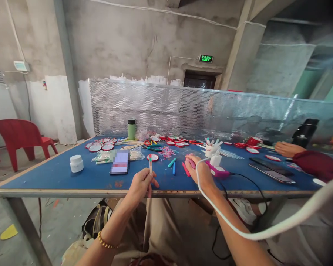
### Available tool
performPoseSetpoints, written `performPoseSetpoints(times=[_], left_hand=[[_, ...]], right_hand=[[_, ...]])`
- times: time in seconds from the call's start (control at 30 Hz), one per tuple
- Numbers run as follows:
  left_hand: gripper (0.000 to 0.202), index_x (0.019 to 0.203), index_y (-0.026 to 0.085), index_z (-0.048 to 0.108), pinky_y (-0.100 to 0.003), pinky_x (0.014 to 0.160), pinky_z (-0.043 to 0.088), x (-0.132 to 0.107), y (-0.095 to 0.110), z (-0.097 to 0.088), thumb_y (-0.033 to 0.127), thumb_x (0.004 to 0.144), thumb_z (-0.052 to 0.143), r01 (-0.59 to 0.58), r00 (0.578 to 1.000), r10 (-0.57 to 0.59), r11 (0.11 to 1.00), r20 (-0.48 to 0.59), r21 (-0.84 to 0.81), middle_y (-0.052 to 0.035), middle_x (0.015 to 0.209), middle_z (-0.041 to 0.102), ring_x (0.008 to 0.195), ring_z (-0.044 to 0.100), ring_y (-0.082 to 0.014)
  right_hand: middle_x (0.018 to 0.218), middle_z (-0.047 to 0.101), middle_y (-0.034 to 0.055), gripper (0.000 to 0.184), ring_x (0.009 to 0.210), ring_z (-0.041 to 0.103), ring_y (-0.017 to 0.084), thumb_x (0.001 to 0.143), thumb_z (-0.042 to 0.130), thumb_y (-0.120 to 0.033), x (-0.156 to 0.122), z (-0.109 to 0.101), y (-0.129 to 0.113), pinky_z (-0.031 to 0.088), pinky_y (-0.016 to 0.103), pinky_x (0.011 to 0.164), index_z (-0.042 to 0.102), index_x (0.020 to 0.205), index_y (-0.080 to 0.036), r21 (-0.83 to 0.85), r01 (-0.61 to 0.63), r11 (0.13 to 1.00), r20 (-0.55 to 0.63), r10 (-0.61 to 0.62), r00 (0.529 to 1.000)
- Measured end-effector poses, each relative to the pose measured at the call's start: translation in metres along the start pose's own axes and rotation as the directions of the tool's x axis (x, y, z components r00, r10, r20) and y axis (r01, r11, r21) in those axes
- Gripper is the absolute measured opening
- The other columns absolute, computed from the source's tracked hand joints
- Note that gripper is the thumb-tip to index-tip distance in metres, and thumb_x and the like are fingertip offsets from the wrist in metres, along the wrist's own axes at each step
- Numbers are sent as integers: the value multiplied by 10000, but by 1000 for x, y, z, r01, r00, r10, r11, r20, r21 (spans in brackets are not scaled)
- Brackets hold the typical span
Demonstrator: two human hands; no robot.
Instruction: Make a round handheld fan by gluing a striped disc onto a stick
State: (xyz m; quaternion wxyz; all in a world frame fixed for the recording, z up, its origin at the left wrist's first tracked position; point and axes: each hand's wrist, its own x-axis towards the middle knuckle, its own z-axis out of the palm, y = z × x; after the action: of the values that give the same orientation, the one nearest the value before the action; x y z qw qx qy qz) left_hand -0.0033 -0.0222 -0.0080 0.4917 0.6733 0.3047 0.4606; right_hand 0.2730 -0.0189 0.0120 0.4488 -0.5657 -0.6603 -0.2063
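Observation:
My left hand (141, 183) is closed on a thin flat strip (151, 164), pale with red and green bands near its upper end, held upright above the table's front edge. My right hand (203, 173) is closed around a short purple-pink stick (192, 163); its exact kind is unclear. Just left of that hand lie red sticks (185, 170), a blue stick (174, 169) and a teal stick (172, 162). A round red-rimmed white disc (153, 157) lies behind the strip. Right of my right hand sits a purple device (219, 171) with a black cable.
A phone (120, 161), a white jar (76, 163) and a green bottle (131, 129) stand or lie leftward. Several red-rimmed discs (107, 147) and pliers (154, 148) spread behind. A white cable (238, 229) crosses my right arm. Rightward are another person's hand (288, 149) and phones (272, 173).

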Motion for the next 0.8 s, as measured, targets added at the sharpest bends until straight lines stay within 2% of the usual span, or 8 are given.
performPoseSetpoints(times=[0.13,0.27,0.4,0.53,0.67,0.8], left_hand=[[315,895,151,530,-182,368,239,0,1,-2,461,890,475,4,999,-4,1000,33,-22,-52,723,718,321,497,-65],[343,899,148,528,-179,378,231,1,2,-7,490,884,498,15,996,-5,995,90,-100,-68,752,731,332,503,-57],[349,900,152,524,-178,378,233,2,5,-11,498,864,540,27,995,-8,984,102,-178,-69,762,738,344,514,-58],[356,888,161,509,-179,356,233,10,11,-9,509,841,564,49,994,-26,974,106,-222,-66,753,738,336,513,-67],[380,848,167,501,-182,359,276,33,16,0,536,815,582,28,998,-13,972,66,-233,-55,710,723,351,529,-80],[312,803,150,542,-175,375,283,52,10,13,455,812,605,76,995,-89,968,-42,-239,-39,674,691,392,551,-81]], right_hand=[[1077,736,129,290,997,687,271,891,556,-314,-11,9,-11,530,421,915,700,1085,-154,-34,54,998,9,-54,998],[1027,741,114,291,989,680,266,889,537,-280,-4,15,-23,518,417,913,692,1102,-155,-45,77,996,26,-76,997],[984,735,104,278,945,673,256,888,527,-244,8,17,-21,497,396,891,684,1099,-153,-117,108,987,58,-102,993],[982,730,90,253,949,655,252,896,541,-243,12,20,-16,445,362,859,688,1090,-174,-266,114,957,105,-89,991],[990,731,87,224,975,618,259,901,570,-264,10,21,-24,364,365,850,696,1078,-211,-421,169,891,227,-77,971],[925,746,76,178,970,587,282,915,555,-291,9,17,-38,309,408,866,696,1000,-224,-510,249,823,314,-91,945]])
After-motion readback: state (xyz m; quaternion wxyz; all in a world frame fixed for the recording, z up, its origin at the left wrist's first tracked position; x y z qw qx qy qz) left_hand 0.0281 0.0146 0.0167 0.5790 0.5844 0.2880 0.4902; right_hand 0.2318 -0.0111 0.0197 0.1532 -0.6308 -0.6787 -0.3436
